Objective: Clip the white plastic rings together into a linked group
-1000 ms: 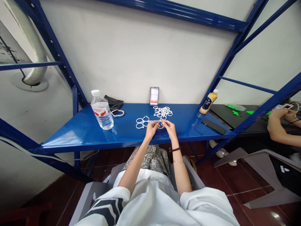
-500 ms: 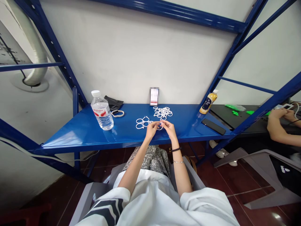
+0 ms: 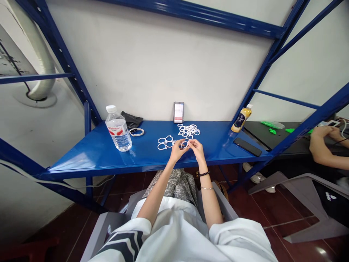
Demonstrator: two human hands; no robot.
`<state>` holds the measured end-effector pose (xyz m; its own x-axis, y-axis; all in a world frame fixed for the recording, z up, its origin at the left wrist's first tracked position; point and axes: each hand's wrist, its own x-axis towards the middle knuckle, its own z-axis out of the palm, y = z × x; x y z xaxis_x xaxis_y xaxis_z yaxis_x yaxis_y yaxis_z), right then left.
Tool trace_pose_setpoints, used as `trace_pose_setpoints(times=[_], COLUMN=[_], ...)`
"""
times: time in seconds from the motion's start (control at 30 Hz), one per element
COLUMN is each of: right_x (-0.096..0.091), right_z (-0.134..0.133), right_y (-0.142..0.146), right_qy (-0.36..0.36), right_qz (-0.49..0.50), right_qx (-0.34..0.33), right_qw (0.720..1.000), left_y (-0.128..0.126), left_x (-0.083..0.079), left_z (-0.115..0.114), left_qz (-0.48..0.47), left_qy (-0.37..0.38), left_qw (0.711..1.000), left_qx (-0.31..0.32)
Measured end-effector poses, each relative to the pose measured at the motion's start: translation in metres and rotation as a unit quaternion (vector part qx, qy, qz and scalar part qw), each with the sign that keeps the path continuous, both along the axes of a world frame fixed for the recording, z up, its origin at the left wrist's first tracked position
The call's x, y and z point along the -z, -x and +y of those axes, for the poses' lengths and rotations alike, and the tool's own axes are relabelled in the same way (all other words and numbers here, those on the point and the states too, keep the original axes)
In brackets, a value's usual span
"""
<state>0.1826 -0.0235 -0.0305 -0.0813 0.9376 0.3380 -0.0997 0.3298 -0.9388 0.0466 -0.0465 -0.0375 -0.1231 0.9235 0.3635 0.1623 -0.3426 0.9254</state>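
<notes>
Between my two hands is a white plastic ring [image 3: 184, 147], raised near the front edge of the blue table [image 3: 144, 156]. My left hand [image 3: 177, 150] grips its left side with thumb and fingers. My right hand [image 3: 196, 148] pinches its upper right side. Several white rings [image 3: 162, 146] lie grouped on the table just left of my left hand, and part of that group is hidden behind the fingers. Beyond my hands is a loose heap of more white rings [image 3: 189, 131].
A water bottle [image 3: 118, 133], a pale wristband [image 3: 136, 131] and a black pouch [image 3: 132, 118] are at left. A phone [image 3: 179, 112] leans against the wall. At right are a yellow drink bottle [image 3: 241, 119] and a dark phone [image 3: 247, 146]. Another person's arms [image 3: 324, 145] are farther right.
The ring between my hands has turned so that its round opening now shows. My fingers have moved slightly apart around it. The other rings lie as before.
</notes>
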Motion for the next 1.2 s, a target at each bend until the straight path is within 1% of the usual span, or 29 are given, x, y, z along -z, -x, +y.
trace_pose_setpoints(times=[0.37, 0.6, 0.93, 1.2], right_x=[0.0024, 0.0015, -0.0023, -0.0016], right_z=[0.0014, 0.0018, -0.0017, -0.0004], right_y=[-0.0005, -0.0003, 0.0001, -0.0004], right_qy=[-0.003, 0.002, 0.002, 0.001], right_qz=[0.009, 0.017, 0.007, -0.001], right_qx=[0.005, 0.016, 0.009, 0.005], right_qw=[1.000, 1.000, 1.000, 1.000], left_y=[0.0012, 0.0013, 0.0015, 0.0020], left_x=[-0.0003, 0.0002, -0.0024, -0.0015], left_z=[-0.0003, 0.0013, 0.0005, 0.0033], left_qz=[-0.006, -0.024, -0.044, -0.065], left_qy=[0.012, 0.021, 0.008, 0.029], left_qw=[1.000, 0.999, 0.996, 0.994], left_qx=[0.025, 0.018, 0.081, 0.080])
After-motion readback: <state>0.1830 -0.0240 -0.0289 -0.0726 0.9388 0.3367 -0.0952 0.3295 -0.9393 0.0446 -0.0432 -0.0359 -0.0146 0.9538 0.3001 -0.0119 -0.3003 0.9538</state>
